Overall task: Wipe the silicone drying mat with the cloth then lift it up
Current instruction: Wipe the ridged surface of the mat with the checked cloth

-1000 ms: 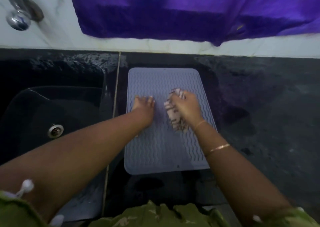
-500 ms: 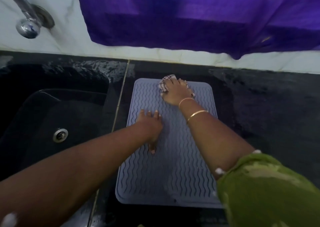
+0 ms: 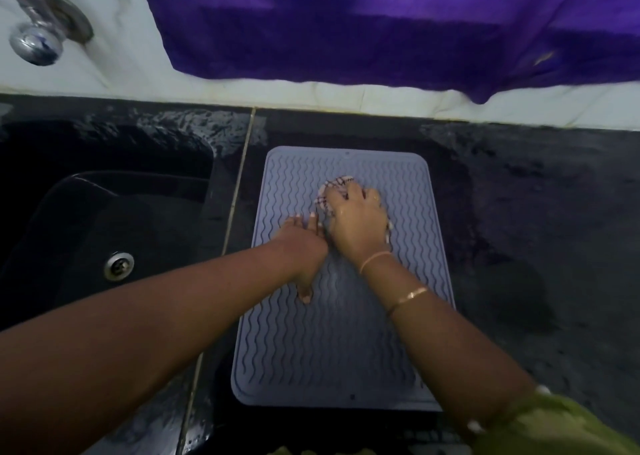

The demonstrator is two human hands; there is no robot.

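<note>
On counter point(image 3: 519, 212): grey wavy-ribbed mat point(image 3: 329, 350), lying flat.

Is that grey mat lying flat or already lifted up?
Flat. The mat lies spread on the dark counter, with the left hand pressed on it.

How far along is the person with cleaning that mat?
Nothing looks finished yet. Wiping is in hand: the right hand presses a bunched checked cloth onto the upper part of the grey wavy-ribbed silicone drying mat, while the left hand lies flat on it. The mat lies flat on the black counter, so lifting it is left.
</note>
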